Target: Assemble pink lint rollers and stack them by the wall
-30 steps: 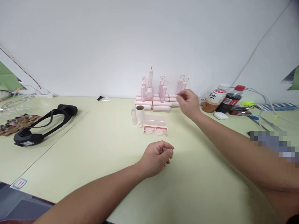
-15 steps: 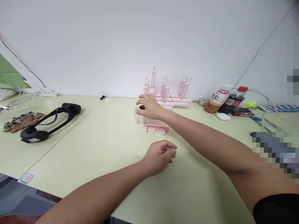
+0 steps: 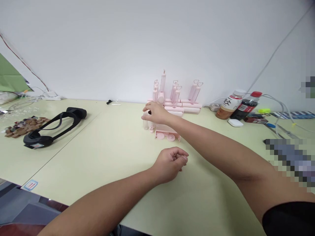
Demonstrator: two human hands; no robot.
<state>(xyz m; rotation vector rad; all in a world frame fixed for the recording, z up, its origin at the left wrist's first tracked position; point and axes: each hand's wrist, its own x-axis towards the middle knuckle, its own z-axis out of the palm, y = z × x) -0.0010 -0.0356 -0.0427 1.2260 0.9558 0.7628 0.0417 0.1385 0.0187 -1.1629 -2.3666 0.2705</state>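
My right hand [image 3: 157,113] reaches to the pink pieces at the back, its thumb and fingers curved around the top of a white cylinder [image 3: 151,124] with a dark opening. Beside that cylinder, on its left, stands a small clear tube [image 3: 145,124]. Just below the hand is a pink tray-like piece [image 3: 168,134] with round discs at its front, its rear edge partly covered by my hand and wrist. Nearer to me, my left hand [image 3: 171,165] is closed above the table, thumb against curled fingers; whether anything is inside is hidden.
Several clear pink tubes with heart-shaped tops [image 3: 175,98] stand behind on pink bases [image 3: 190,109]. Right are two bottles [image 3: 228,104], a white case [image 3: 235,123], cables and a blurred-out object [image 3: 290,160]. Left lie a black headset strap [image 3: 52,139] and wooden blocks [image 3: 27,126].
The thumb and fingers of my right hand have drawn slightly closer together around the white cylinder. My left hand stays closed in nearly the same place. The view has shifted slightly.
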